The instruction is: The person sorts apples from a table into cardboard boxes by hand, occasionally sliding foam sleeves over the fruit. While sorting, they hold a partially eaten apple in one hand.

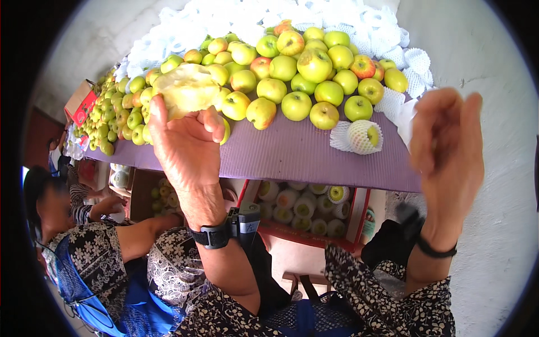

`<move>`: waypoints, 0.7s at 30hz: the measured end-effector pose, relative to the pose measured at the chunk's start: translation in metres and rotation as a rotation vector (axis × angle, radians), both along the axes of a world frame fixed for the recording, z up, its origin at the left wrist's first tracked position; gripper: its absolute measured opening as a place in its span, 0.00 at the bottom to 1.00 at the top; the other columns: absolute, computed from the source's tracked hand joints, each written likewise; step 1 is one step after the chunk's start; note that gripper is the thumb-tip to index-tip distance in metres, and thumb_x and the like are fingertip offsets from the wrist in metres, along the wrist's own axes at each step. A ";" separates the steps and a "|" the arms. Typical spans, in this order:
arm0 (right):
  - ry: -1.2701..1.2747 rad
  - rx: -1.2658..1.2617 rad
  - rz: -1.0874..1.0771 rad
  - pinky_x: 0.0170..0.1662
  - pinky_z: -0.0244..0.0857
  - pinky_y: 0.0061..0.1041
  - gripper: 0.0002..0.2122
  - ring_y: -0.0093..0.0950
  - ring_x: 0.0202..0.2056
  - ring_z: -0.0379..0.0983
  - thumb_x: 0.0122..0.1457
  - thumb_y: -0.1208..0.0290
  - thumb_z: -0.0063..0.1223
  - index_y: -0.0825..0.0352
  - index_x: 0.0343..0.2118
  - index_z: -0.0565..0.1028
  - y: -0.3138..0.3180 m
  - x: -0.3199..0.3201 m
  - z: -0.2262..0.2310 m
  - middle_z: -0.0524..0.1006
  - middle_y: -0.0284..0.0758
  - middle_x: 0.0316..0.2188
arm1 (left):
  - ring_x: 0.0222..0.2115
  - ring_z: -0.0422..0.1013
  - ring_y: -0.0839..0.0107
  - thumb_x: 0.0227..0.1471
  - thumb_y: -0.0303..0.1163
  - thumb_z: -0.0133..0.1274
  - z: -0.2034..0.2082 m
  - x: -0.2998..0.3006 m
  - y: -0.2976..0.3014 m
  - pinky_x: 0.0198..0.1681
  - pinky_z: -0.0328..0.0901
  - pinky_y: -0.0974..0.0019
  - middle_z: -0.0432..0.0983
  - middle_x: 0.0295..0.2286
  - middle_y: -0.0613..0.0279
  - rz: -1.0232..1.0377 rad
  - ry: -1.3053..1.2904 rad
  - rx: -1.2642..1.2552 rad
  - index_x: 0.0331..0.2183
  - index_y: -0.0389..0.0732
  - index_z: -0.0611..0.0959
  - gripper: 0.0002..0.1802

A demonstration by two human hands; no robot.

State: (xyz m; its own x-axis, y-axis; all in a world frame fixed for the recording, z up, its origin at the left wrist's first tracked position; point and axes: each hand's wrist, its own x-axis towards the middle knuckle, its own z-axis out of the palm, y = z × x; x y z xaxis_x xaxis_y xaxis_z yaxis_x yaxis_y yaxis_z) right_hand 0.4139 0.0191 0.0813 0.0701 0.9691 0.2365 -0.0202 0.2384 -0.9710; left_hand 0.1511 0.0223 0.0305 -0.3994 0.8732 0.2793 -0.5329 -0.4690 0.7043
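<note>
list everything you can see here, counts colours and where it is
apples: dozens, green and yellow, some red-blushed, heaped on the table
purple mat: one, covers the tabletop
netted apple: one, in a white foam sleeve, right on the mat
foam sleeves: many, white, behind the heap
box of wrapped apples: one, red-edged, under the table
co-worker's arm: one, lower left
left hand: holds a pale yellowish wrapper
right hand: raised, blurred, empty as far as shows
</note>
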 end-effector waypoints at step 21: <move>-0.966 0.316 -0.138 0.51 0.57 0.38 0.28 0.47 0.44 0.66 0.47 0.64 0.59 0.70 0.51 0.64 0.113 0.001 -0.092 0.72 0.48 0.42 | 0.18 0.65 0.74 0.49 0.52 0.52 -0.020 -0.031 0.007 0.16 0.57 0.74 0.73 0.30 0.61 -0.055 -0.259 -0.068 0.44 0.41 0.69 0.28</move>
State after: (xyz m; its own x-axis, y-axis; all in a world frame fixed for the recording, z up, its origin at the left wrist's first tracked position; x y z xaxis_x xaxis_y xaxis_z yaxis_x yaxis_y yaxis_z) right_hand 0.4150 0.1324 -0.0104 -0.1795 0.8507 0.4941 0.7837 0.4272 -0.4508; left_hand 0.1203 0.0297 0.0104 -0.4010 0.9090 0.1138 -0.7228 -0.3903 0.5703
